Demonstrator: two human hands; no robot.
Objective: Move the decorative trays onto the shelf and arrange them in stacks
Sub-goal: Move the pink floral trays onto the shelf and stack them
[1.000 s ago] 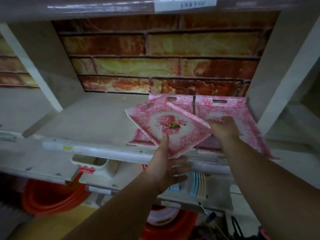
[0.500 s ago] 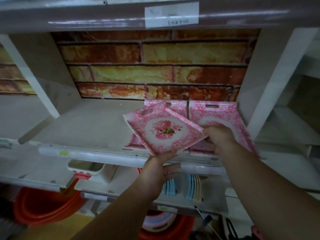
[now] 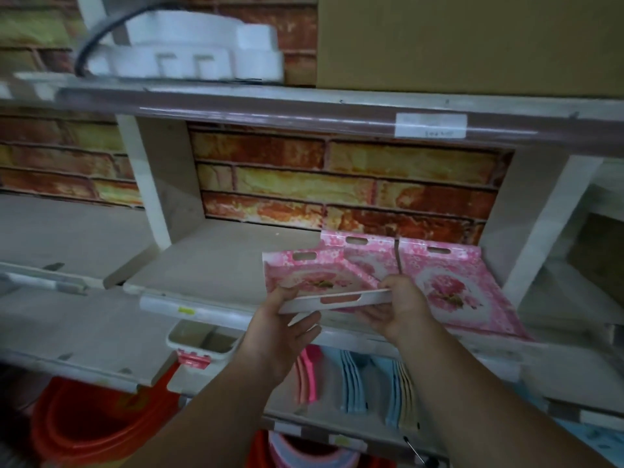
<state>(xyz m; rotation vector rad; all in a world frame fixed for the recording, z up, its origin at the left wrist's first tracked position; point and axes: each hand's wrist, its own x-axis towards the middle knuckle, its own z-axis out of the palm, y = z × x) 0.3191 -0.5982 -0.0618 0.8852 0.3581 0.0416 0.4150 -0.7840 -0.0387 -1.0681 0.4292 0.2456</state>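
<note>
While both hands grip tray, shelf left open

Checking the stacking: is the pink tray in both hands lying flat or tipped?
Tipped: the pink tray has its near rim raised, gripped by left hand and right hand.

Held pink floral tray now squared to the shelf front, no longer turned corner-first; near rim with handle slot facing the camera. Left hand shifted to the tray's left near corner, thumb over the rim; right hand pinching its right near corner. View raised: upper shelf with white foam packing and cardboard box now visible.
</note>
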